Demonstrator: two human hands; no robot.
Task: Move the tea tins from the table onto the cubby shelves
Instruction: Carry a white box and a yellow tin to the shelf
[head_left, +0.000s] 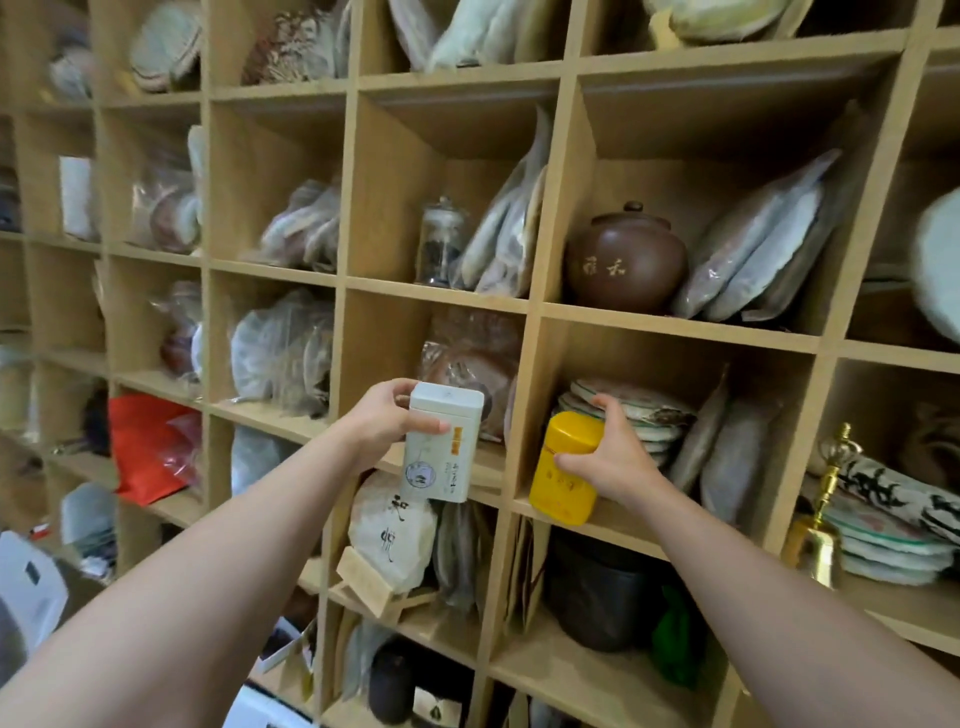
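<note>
My left hand (387, 415) grips a tall white tea tin (441, 447) with an orange label, held upright in the air in front of a cubby that holds wrapped brown tea cakes. My right hand (610, 457) is closed around a yellow tea tin (563, 470). The yellow tin stands at the front edge of the neighbouring cubby's wooden shelf (618, 525), just in front of a stack of round tea cakes (636, 415). The table is out of view.
The wooden cubby wall (540, 306) fills the view, its compartments packed with bagged tea cakes. A brown clay jar (626, 260) and a glass jar (441, 241) sit one row up. A brass bell (818, 540) stands at right, a red bag (143, 447) at left.
</note>
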